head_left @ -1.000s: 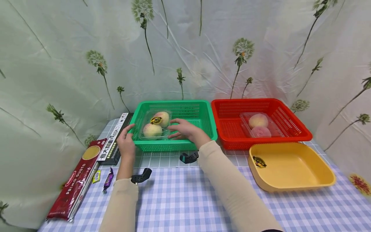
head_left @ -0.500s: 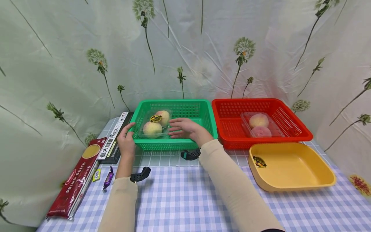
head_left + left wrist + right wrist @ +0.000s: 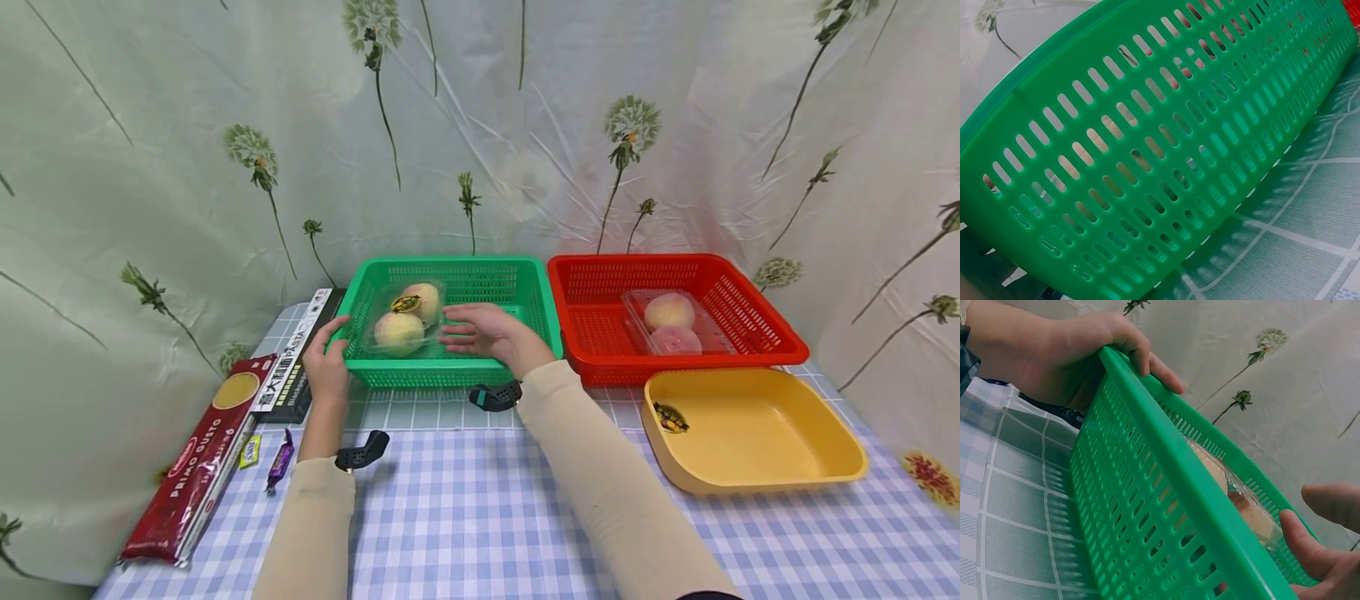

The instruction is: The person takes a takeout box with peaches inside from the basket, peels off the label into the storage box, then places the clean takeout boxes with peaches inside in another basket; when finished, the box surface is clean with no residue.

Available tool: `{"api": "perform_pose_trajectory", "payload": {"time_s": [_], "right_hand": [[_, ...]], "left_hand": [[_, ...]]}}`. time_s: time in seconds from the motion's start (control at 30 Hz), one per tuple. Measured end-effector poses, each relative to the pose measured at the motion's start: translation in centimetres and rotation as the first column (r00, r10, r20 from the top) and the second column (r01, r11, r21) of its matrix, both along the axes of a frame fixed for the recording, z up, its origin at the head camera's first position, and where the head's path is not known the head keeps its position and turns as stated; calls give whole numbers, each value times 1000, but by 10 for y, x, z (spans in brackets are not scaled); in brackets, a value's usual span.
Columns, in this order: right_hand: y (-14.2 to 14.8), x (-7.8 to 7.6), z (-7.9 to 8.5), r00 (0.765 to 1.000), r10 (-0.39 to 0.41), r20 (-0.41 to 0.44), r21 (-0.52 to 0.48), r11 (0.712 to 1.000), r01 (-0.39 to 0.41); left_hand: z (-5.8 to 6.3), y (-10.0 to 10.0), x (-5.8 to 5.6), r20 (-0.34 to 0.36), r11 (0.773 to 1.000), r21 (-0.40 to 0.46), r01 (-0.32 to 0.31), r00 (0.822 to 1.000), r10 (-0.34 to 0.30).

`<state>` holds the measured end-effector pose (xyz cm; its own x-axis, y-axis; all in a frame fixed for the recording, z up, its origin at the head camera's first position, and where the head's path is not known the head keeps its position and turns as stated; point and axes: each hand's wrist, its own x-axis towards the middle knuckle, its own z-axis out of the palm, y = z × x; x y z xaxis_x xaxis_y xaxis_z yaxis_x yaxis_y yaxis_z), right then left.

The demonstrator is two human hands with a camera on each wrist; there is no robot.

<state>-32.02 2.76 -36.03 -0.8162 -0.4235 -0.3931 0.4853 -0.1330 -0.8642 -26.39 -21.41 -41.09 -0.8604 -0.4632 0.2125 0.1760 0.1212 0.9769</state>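
Note:
A green perforated basket (image 3: 487, 374) stands at the middle back. My left hand (image 3: 326, 367) holds its front left corner; the right wrist view shows that hand's fingers (image 3: 1130, 342) bent over the rim. Inside, at the left, lies a clear plastic pack (image 3: 369, 337) of two pale peaches (image 3: 399, 332) with a dark round sticker. Over the front rim reaches my right hand (image 3: 487, 332), fingers extended beside the pack's right side. Whether it touches the pack I cannot tell. In the left wrist view the basket's wall (image 3: 1054, 150) fills most of the picture.
A red basket (image 3: 588, 373) holding another pack of peaches (image 3: 670, 312) adjoins on the right. In front of it is a yellow tray (image 3: 757, 442). On the left lie a black pasta box (image 3: 296, 367), a red spaghetti packet (image 3: 198, 467), a purple-wrapped sweet (image 3: 281, 461) and a small yellow packet (image 3: 251, 452).
The peach pack has shifted slightly to the right within the green basket. My right hand has drawn a little to the right, its fingers straighter. The left hand keeps its place on the corner.

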Motion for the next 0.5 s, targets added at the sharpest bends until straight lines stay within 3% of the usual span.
{"api": "perform_pose_trajectory", "payload": {"time_s": [0.27,0.5], "right_hand": [[1,-1,-5,990,-143,4,136,981,141],[6,4,-3,969,-216,-119,271,932,241]], "left_hand": [[-2,-1,0,5,1000,20,4,1000,-4],[-2,-2,-1,5,1000,19,0,1000,0]]}}
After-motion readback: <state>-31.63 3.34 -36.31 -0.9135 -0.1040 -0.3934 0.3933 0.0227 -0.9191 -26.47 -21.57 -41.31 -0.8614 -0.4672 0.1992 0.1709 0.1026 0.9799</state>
